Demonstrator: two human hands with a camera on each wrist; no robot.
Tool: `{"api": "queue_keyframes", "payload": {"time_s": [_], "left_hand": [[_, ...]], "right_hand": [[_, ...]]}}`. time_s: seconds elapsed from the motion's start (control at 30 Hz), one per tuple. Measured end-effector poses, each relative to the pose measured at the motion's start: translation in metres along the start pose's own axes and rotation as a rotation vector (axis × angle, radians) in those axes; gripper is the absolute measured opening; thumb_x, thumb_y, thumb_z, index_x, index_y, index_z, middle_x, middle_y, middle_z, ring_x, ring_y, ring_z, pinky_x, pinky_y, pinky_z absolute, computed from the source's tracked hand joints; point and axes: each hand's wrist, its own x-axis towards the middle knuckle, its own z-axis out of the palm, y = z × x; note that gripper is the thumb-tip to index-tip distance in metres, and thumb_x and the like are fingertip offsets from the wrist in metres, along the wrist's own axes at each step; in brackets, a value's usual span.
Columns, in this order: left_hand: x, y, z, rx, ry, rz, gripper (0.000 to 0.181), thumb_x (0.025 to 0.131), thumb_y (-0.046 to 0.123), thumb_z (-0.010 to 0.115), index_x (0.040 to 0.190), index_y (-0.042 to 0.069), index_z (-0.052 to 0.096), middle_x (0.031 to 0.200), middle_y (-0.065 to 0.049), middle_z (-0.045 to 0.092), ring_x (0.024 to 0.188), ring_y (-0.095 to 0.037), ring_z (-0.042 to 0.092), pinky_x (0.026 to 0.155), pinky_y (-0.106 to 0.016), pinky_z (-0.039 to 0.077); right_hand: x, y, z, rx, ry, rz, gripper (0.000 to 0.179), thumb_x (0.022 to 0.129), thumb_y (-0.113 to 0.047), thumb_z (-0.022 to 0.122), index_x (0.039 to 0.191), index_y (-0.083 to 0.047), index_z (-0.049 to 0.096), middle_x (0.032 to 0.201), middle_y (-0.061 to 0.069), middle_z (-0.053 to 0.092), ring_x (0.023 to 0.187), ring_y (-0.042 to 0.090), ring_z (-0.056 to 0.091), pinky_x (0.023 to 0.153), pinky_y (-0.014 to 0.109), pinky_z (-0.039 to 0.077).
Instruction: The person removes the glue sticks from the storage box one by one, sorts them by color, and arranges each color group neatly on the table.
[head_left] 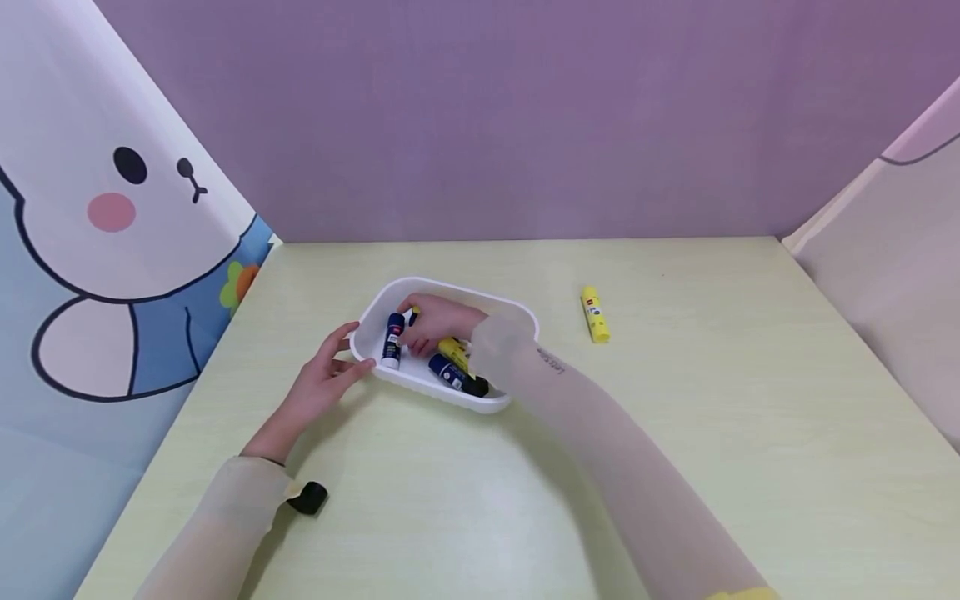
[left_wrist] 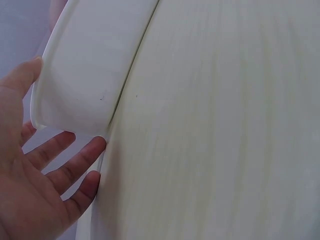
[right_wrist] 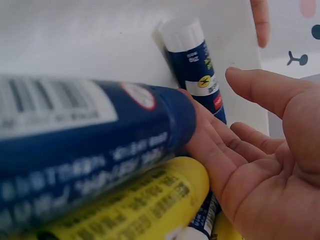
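My left hand (head_left: 322,383) is at the left end of a white plastic tray (head_left: 420,385). Its thumb touches the rim in the left wrist view, and the other fingers spread, fairly straight, along the end wall. Inside the tray, my right hand (head_left: 441,323) reaches down among several glue sticks. In the right wrist view its thumb stands apart, near a blue glue stick with a white end (right_wrist: 195,65). The fingers pass behind another blue glue stick (right_wrist: 80,145), their tips hidden. Just below that lies a yellow glue stick (right_wrist: 150,197).
One yellow glue stick (head_left: 595,315) lies on the pale wooden table (head_left: 720,400), right of the tray. A purple panel (head_left: 525,125) stands behind the table. Cartoon-printed cloth (head_left: 90,333) hangs at the left, and a pale panel (head_left: 900,267) at the right.
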Motion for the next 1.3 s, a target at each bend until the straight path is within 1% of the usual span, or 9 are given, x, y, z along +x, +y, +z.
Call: {"api": "queue_keyframes", "payload": {"time_s": [0.13,0.2,0.37,0.43,0.5,0.7,0.97,1.07,1.3], "left_hand": [[0.001,0.002,0.000,-0.010,0.004,0.009,0.071,0.101,0.028,0.061,0.158,0.014,0.020,0.143,-0.026,0.044,0.108,-0.041,0.060,0.083,-0.043,0.049],[0.001,0.001,0.000,-0.010,0.005,0.005,0.071,0.101,0.029,0.061,0.158,0.014,0.021,0.143,-0.026,0.045,0.109,-0.041,0.060,0.083,-0.044,0.049],[0.000,0.000,-0.001,0.009,-0.004,-0.009,0.072,0.101,0.035,0.060,0.158,0.016,0.020,0.144,-0.025,0.044,0.112,-0.042,0.059,0.084,-0.044,0.049],[0.000,0.000,-0.002,0.008,-0.001,-0.008,0.072,0.101,0.035,0.060,0.158,0.016,0.020,0.144,-0.025,0.044,0.111,-0.042,0.059,0.083,-0.043,0.049],[0.000,-0.001,-0.002,0.005,0.001,-0.006,0.072,0.101,0.034,0.060,0.158,0.017,0.020,0.144,-0.025,0.044,0.111,-0.042,0.059,0.082,-0.041,0.049],[0.000,-0.004,-0.002,-0.007,-0.006,-0.019,0.073,0.101,0.036,0.060,0.158,0.018,0.019,0.145,-0.025,0.042,0.110,-0.041,0.059,0.078,-0.036,0.048],[0.002,-0.003,-0.002,0.008,-0.003,-0.010,0.073,0.101,0.037,0.060,0.159,0.019,0.019,0.145,-0.024,0.042,0.110,-0.041,0.059,0.078,-0.037,0.048],[0.002,-0.004,-0.002,0.017,-0.003,-0.008,0.073,0.101,0.037,0.059,0.159,0.018,0.018,0.145,-0.025,0.042,0.110,-0.041,0.059,0.078,-0.037,0.048],[0.001,-0.005,-0.001,0.015,-0.004,-0.004,0.072,0.102,0.035,0.059,0.158,0.018,0.019,0.145,-0.025,0.042,0.110,-0.042,0.059,0.077,-0.037,0.049]], "right_hand": [[0.002,0.000,0.001,0.008,-0.004,0.000,0.071,0.093,-0.006,0.069,0.152,0.000,0.029,0.088,0.016,0.070,0.074,0.023,0.069,0.069,0.031,0.057],[0.002,-0.001,0.001,0.006,-0.005,0.002,0.073,0.094,-0.006,0.068,0.154,0.001,0.026,0.088,0.017,0.070,0.074,0.023,0.069,0.069,0.031,0.057],[0.004,-0.005,0.004,0.007,-0.015,0.025,0.072,0.095,-0.007,0.067,0.154,0.001,0.027,0.090,0.016,0.071,0.078,0.024,0.070,0.070,0.031,0.057],[0.005,-0.006,0.004,0.006,-0.023,0.030,0.072,0.095,-0.008,0.067,0.154,0.002,0.027,0.090,0.015,0.071,0.077,0.024,0.069,0.070,0.030,0.057],[0.006,-0.007,0.005,0.002,-0.031,0.033,0.070,0.095,-0.009,0.067,0.153,0.002,0.030,0.091,0.015,0.071,0.077,0.023,0.069,0.070,0.030,0.057],[0.012,-0.003,0.007,0.047,-0.052,0.045,0.062,0.095,-0.007,0.068,0.148,0.004,0.036,0.091,0.014,0.071,0.076,0.022,0.069,0.070,0.030,0.057],[0.011,-0.002,0.006,0.097,-0.032,0.018,0.051,0.094,-0.003,0.067,0.138,0.001,0.043,0.093,0.014,0.069,0.077,0.023,0.068,0.071,0.030,0.057],[0.010,-0.002,0.005,0.114,-0.026,0.007,0.048,0.095,-0.004,0.066,0.136,-0.001,0.043,0.095,0.015,0.068,0.079,0.024,0.069,0.072,0.031,0.057],[0.011,0.001,0.005,0.164,-0.018,-0.027,0.039,0.099,0.000,0.057,0.135,-0.001,0.040,0.104,0.022,0.064,0.087,0.031,0.069,0.075,0.034,0.057]]}}
